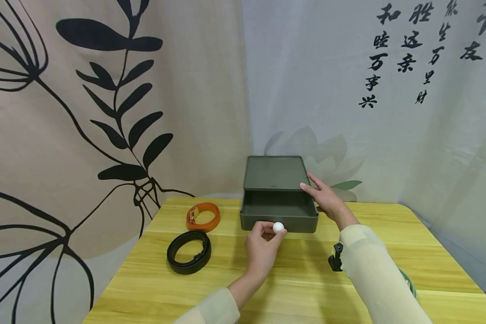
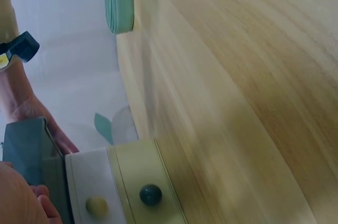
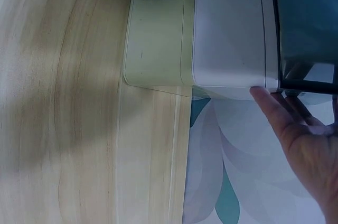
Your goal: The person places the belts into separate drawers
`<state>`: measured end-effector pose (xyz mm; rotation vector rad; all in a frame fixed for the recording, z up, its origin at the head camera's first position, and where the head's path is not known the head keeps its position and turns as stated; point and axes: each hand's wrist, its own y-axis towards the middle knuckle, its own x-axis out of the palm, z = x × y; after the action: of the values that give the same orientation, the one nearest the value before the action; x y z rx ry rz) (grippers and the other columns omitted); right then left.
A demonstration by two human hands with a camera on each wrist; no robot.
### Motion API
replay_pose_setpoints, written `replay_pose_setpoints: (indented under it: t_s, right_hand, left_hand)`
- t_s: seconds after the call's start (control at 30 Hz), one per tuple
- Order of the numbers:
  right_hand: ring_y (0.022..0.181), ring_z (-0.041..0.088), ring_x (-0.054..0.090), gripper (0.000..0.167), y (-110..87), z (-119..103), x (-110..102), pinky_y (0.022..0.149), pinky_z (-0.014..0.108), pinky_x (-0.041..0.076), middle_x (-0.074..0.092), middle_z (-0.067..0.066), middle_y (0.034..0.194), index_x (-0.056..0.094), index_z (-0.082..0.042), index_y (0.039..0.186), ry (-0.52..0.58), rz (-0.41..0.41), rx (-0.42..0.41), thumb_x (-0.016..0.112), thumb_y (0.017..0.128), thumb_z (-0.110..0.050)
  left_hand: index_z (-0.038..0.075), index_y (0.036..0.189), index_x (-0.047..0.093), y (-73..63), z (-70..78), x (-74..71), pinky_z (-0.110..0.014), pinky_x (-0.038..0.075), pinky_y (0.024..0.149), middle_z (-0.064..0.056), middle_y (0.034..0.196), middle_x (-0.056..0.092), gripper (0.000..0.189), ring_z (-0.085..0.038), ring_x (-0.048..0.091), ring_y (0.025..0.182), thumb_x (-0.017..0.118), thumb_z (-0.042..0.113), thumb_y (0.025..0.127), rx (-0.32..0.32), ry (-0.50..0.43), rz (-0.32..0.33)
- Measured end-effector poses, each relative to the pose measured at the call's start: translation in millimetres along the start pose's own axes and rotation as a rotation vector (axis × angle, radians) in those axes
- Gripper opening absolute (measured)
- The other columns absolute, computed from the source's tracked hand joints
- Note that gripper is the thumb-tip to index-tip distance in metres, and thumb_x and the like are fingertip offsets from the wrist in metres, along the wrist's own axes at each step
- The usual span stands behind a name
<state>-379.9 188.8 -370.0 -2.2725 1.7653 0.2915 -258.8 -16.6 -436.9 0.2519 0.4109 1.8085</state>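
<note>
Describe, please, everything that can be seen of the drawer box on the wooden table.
The drawer box stands upright toward the far edge of the wooden table, smooth, perhaps plastic. Three drawers are stacked: the dark grey-green top drawer is pulled open; the white middle drawer and pale green bottom drawer look shut, with a yellowish knob and a dark knob respectively. The left hand pinches the top drawer's white knob; the right hand touches the box's right side.

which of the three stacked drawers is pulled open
The dark grey-green rectangular top drawer, its hollow inside showing; the white middle drawer and pale green bottom drawer look shut.
</note>
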Motion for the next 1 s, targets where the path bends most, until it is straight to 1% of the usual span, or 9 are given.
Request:
replay_pose_setpoints:
  t_s: [0.13,0.4,0.63,0.9,1.0]
  right_hand:
    - [0.145,0.045,0.020,0.079,1.1,0,0,0.107,0.067,0.029,0.007,0.022,0.163,0.003,-0.034,0.160,-0.002,0.004,0.001,0.052,0.100,-0.051]
    - [0.146,0.046,0.017,0.079,1.2,1,0,0.107,0.068,0.026,0.005,0.022,0.163,0.003,-0.034,0.160,-0.009,0.004,-0.001,0.051,0.100,-0.052]
    - [0.146,0.046,0.016,0.078,1.6,1,0,0.107,0.069,0.024,0.005,0.022,0.163,0.003,-0.035,0.160,0.009,0.002,0.001,0.051,0.101,-0.050]
    - [0.146,0.045,0.017,0.078,1.1,0,1,0.107,0.068,0.025,0.005,0.021,0.164,0.003,-0.034,0.160,0.002,0.005,0.006,0.051,0.101,-0.050]
    - [0.146,0.045,0.017,0.078,0.8,0,0,0.107,0.068,0.025,0.005,0.021,0.164,0.003,-0.034,0.160,0.004,0.004,0.004,0.051,0.101,-0.050]
  left_hand:
    - [0.012,0.094,0.066,-3.0,1.7,-2.2,-0.025,0.054,0.064,0.006,0.081,0.067,0.025,-0.012,0.064,0.072,0.085,0.016,0.079,-0.018,-0.005,-0.004]
    - [0.011,0.093,0.066,-9.2,4.6,-3.7,-0.024,0.053,0.063,0.005,0.082,0.067,0.026,-0.010,0.063,0.072,0.086,0.019,0.078,-0.038,-0.011,-0.008]
    - [0.008,0.094,0.065,-12.1,4.6,-3.7,-0.023,0.051,0.064,0.003,0.082,0.067,0.028,-0.011,0.062,0.072,0.086,0.018,0.079,-0.034,-0.027,-0.005]
    - [0.011,0.096,0.065,-12.6,2.2,-5.1,-0.025,0.052,0.066,0.005,0.082,0.067,0.026,-0.012,0.062,0.074,0.084,0.017,0.080,-0.030,-0.042,-0.020]
    - [0.009,0.097,0.064,-13.0,1.8,-6.0,-0.024,0.052,0.067,0.004,0.082,0.066,0.026,-0.012,0.061,0.075,0.083,0.018,0.081,-0.029,-0.051,-0.018]
